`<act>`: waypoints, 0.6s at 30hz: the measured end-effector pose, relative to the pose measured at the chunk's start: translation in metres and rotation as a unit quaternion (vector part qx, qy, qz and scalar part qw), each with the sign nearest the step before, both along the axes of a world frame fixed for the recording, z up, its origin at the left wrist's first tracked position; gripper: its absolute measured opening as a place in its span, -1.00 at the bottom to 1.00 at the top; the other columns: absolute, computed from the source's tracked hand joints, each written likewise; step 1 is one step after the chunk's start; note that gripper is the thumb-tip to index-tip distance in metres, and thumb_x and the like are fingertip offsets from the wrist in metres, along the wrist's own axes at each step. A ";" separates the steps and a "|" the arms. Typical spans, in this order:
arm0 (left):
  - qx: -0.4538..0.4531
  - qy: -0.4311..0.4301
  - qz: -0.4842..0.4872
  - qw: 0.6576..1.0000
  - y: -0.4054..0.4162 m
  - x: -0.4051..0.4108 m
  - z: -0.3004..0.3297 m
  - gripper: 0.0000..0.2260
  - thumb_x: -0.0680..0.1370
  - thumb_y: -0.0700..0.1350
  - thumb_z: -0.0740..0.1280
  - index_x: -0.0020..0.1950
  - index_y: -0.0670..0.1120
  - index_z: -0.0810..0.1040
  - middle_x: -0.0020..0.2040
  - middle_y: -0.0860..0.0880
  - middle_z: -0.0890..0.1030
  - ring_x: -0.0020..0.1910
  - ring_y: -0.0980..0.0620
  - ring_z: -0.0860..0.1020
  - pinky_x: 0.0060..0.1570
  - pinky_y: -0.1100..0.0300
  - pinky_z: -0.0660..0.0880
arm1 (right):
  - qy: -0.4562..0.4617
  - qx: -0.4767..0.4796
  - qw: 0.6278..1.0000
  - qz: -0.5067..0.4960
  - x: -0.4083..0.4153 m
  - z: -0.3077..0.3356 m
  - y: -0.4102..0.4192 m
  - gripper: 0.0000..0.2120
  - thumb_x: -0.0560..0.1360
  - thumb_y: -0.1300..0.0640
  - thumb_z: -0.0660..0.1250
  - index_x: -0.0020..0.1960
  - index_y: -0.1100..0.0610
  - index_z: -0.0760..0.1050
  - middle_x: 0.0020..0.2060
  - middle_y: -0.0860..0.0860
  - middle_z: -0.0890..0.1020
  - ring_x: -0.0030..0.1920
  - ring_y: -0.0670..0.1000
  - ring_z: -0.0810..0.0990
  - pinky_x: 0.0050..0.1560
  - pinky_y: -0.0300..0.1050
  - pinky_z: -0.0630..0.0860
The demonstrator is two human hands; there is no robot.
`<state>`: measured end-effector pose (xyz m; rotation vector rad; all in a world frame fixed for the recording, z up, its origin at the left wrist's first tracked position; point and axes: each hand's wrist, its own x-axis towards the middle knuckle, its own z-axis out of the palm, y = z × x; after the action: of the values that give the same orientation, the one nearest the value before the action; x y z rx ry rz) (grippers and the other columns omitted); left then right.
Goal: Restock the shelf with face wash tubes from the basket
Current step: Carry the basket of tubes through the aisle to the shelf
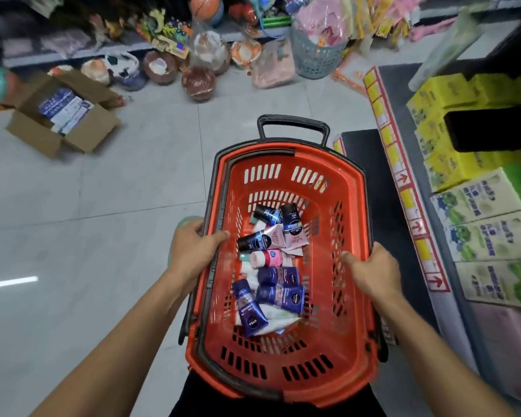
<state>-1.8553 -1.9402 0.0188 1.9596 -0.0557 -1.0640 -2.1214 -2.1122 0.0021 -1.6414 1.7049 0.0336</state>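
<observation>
An orange shopping basket [348, 188] with a black rim and handle is held in front of me above the floor. My left hand [193, 251] grips its left rim, thumb over the edge. On the right rim, my right hand [373, 272] grips the same way. Inside lie several face wash tubes: dark blue ones [280, 291], a pink one [268, 257] and pale pink ones [295, 237], piled loosely on the bottom. The shelf [403, 188] runs along the right, with a strip of yellow price tags on its edge.
Yellow and green boxes [478, 200] fill the right shelf. An open cardboard box [63, 121] with packets sits on the floor at the left. Balls, toys and a grey mesh bin [315, 58] line the far shelf base. Pale floor tiles lie between.
</observation>
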 end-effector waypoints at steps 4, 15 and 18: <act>0.026 0.004 0.052 0.998 -0.007 -0.010 -0.032 -0.80 0.52 -0.17 0.52 0.14 -0.09 0.66 -0.16 -0.04 0.76 -0.23 -0.09 0.75 -0.08 -0.12 0.70 | 0.023 0.024 0.999 0.014 0.004 -0.034 -0.017 -0.69 0.54 -0.04 0.44 0.04 0.18 0.43 -0.17 0.06 0.58 -0.31 -0.05 0.48 -0.41 -0.19 0.31; 0.081 0.061 0.076 0.992 -0.012 -0.002 -0.192 -0.79 0.54 -0.07 0.52 0.12 -0.10 0.64 -0.14 -0.02 0.76 -0.18 -0.07 0.76 -0.04 -0.13 0.69 | 0.067 0.053 0.996 0.013 0.031 -0.192 -0.033 -0.61 0.49 -0.02 0.49 0.16 0.22 0.57 0.05 0.19 0.68 0.02 0.22 0.67 0.05 0.03 0.60; 0.102 0.070 0.070 0.990 -0.010 -0.003 -0.248 -0.76 0.52 -0.03 0.54 0.12 -0.09 0.65 -0.12 -0.03 0.77 -0.17 -0.07 0.76 -0.04 -0.14 0.69 | 0.065 0.079 0.995 0.005 0.030 -0.248 -0.034 -0.60 0.51 -0.02 0.47 0.23 0.20 0.54 0.11 0.16 0.67 0.07 0.18 0.66 -0.01 -0.12 0.49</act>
<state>-1.8582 -1.9504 -0.2288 2.0304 0.2738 -1.1491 -2.0910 -2.1461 -0.2460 -1.5586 1.7427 0.2788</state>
